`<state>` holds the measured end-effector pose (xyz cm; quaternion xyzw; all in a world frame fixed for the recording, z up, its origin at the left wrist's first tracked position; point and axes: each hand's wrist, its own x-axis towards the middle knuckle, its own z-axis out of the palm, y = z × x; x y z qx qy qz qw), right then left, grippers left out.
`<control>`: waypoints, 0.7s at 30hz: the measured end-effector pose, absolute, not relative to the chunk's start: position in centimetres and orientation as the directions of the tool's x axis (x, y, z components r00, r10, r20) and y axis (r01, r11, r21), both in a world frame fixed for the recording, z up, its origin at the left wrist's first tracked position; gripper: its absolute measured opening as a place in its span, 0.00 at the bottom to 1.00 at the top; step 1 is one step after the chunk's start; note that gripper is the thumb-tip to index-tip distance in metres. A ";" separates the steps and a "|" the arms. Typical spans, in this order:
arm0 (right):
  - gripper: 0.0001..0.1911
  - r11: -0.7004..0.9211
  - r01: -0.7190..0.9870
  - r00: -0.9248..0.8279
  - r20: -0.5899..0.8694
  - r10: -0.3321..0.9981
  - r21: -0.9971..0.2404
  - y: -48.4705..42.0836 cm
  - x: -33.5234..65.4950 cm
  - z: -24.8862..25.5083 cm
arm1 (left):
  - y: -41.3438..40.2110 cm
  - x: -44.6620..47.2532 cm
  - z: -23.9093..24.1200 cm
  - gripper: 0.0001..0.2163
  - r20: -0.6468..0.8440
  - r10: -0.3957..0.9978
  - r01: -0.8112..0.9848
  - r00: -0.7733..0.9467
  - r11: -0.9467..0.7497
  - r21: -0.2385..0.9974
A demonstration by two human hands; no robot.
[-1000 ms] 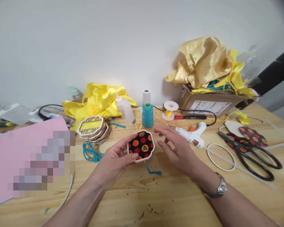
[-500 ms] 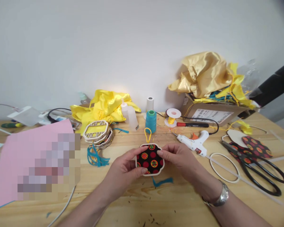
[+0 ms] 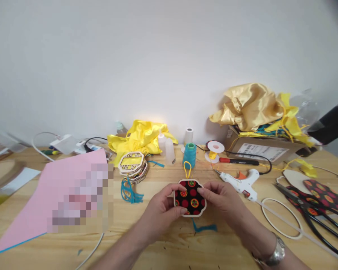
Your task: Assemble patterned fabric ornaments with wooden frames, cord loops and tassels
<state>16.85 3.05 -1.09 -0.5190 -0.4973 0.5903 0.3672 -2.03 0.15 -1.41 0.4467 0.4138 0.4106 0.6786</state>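
Note:
Between my two hands is a wooden-framed ornament (image 3: 190,198) with scalloped edges, faced with black fabric in a red, orange and green round pattern. A yellow cord loop (image 3: 187,169) sticks up from its top, and a teal tassel (image 3: 204,227) trails from its bottom. My left hand (image 3: 165,206) grips the left side, thumb on the front near the lower edge and fingers at the upper left. My right hand (image 3: 219,195) pinches the upper right edge, its thumb on the fabric. The fingers behind the ornament are hidden.
Behind it stands a teal thread cone (image 3: 189,155). To the right lie a white glue gun (image 3: 238,182), a wooden ring (image 3: 281,218) and black scissors (image 3: 307,210). Leftward are stacked lattice ornaments (image 3: 132,165) and a pink sheet (image 3: 73,176). A cardboard box (image 3: 242,144) sits at the back right.
The camera view has turned left and up, so everything appears shifted right and lower. Both hands keep hold of the ornament in much the same way.

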 end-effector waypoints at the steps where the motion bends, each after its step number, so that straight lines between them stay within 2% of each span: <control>1: 0.18 -0.228 0.073 -0.188 -0.238 0.953 -0.971 3.0 16.8 -1.0 | 0.1 -2.0 -1.5 0.16 -0.182 0.931 -0.194 0.316 0.251 0.948; 4: 0.17 -0.209 0.066 -0.161 -0.218 0.963 -0.976 2.9 16.7 -0.5 | 0.1 -2.0 -1.5 0.20 -0.133 0.952 -0.218 0.277 0.197 0.956; 9: 0.16 -0.183 0.072 -0.123 -0.191 0.974 -0.981 2.7 16.9 0.0 | 0.0 -1.9 -0.9 0.33 -0.121 0.970 -0.223 0.211 0.169 0.960; 14: 0.16 -0.142 0.066 -0.103 -0.148 0.984 -0.988 2.8 17.1 -0.2 | -0.1 -1.6 -0.2 0.21 -0.165 0.970 -0.180 0.181 0.197 0.964; 18: 0.17 -0.120 0.054 -0.079 -0.124 0.989 -0.991 2.8 17.0 -0.3 | -0.7 -1.1 0.2 0.17 -0.326 0.942 -0.257 0.084 0.336 0.906; 21: 0.17 -0.116 0.049 -0.075 -0.119 0.990 -0.992 2.8 17.0 -0.4 | -1.3 -0.9 0.5 0.15 -0.362 0.930 -0.303 0.060 0.362 0.881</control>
